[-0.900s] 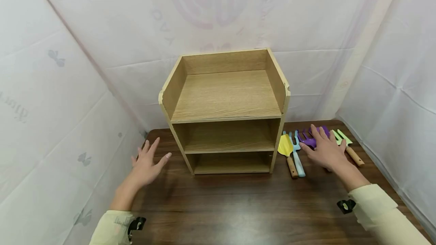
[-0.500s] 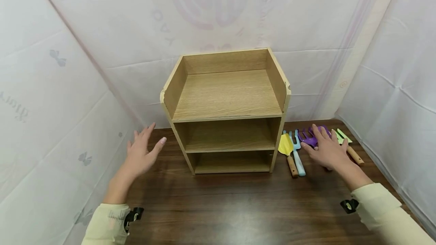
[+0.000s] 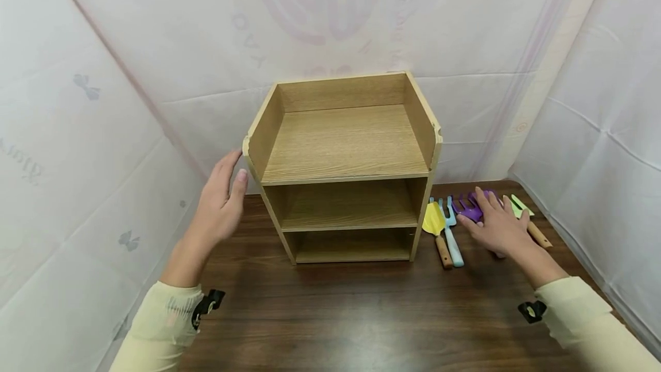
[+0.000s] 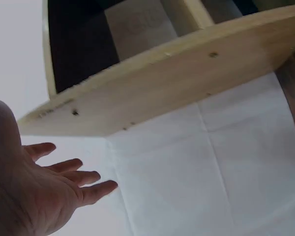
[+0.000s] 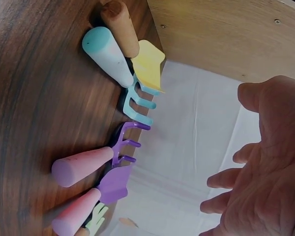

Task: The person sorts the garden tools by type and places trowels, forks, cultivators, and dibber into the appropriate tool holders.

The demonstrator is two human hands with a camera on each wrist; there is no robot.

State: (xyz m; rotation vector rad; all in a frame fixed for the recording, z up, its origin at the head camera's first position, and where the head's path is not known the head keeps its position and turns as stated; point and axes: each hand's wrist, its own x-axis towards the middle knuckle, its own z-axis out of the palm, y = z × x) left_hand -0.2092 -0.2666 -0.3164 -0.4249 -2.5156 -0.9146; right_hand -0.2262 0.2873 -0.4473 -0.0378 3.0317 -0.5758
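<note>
A wooden shelf unit (image 3: 346, 142) stands at the back of the table, with an open top tray and two compartments below. My left hand (image 3: 219, 202) is raised beside its left side panel (image 4: 152, 88), nearest the upper front corner. In the left wrist view the fingers are extended and a gap separates them from the panel. Above the garden tools hovers my right hand (image 3: 498, 228), fingers spread and holding nothing. Under and around it lie a purple hand rake (image 5: 120, 145), a purple trowel (image 5: 115, 184) and a green hand fork (image 3: 518, 206).
Between the shelf and my right hand lie a yellow trowel (image 3: 434, 220) with a wooden handle and a light blue hand fork (image 3: 452, 243). White sheeting (image 3: 465, 27) encloses the dark wooden table (image 3: 361, 314) at the back and both sides.
My left hand first shifted slightly left, then rose toward the upper left corner of the shelf, its fingers drawing closer together. The right hand has stayed nearly still over the tools.
</note>
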